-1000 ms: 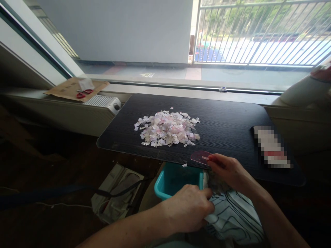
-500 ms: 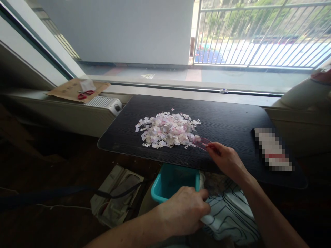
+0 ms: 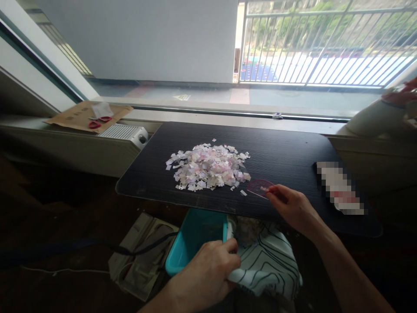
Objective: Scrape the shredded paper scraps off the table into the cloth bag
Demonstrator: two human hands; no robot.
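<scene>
My right hand (image 3: 288, 202) pinches a clear pink protractor (image 3: 259, 188) just above the dark table, with a small scrap lying on it. To its left is a wide pile of white and pale pink paper scraps (image 3: 208, 167), and a loose piece lies near the protractor's edge. Below the table's front edge, my left hand (image 3: 210, 271) is closed where the rim of a turquoise bin (image 3: 192, 230) meets the edge of a white bag with black wavy lines (image 3: 269, 256). Its fingertips are partly hidden. More scraps show dimly in the bag's mouth.
The dark table (image 3: 280, 148) stands against the window sill. A blurred-out object (image 3: 340, 189) lies at its right end. Red-handled scissors (image 3: 99, 121) rest on a brown envelope (image 3: 74, 115) beside a radiator (image 3: 125, 132). A beige case (image 3: 141, 256) is on the floor.
The protractor has drawn away from the pile's edge, toward the right. My left hand, the bin and the bag have shifted left and down in view.
</scene>
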